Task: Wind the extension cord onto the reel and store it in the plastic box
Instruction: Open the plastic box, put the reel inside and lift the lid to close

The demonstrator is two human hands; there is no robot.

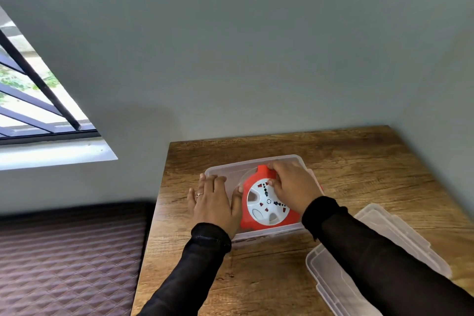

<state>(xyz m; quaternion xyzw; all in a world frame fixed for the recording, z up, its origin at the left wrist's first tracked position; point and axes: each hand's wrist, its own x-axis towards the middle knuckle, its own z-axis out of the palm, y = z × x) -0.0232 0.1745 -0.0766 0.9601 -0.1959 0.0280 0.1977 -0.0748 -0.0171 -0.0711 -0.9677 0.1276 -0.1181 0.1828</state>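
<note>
Here, a round red-and-white plastic cord reel is being gripped by the right hand inside a clear plastic box, which is being steadied by the flat, open-fingered left hand.

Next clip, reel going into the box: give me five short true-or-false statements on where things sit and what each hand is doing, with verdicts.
1. The orange and white cord reel sits inside the clear plastic box. True.
2. The clear plastic lid is snapped onto the box. False: it lies apart on the wooden table, near the right sleeve.
3. The right hand rests on top of the reel. True.
4. The left hand is lifted clear of everything. False: it lies flat at the box's left edge, thumb against the reel.
5. The box stands on a quilted mattress. False: it stands on the table.
</note>
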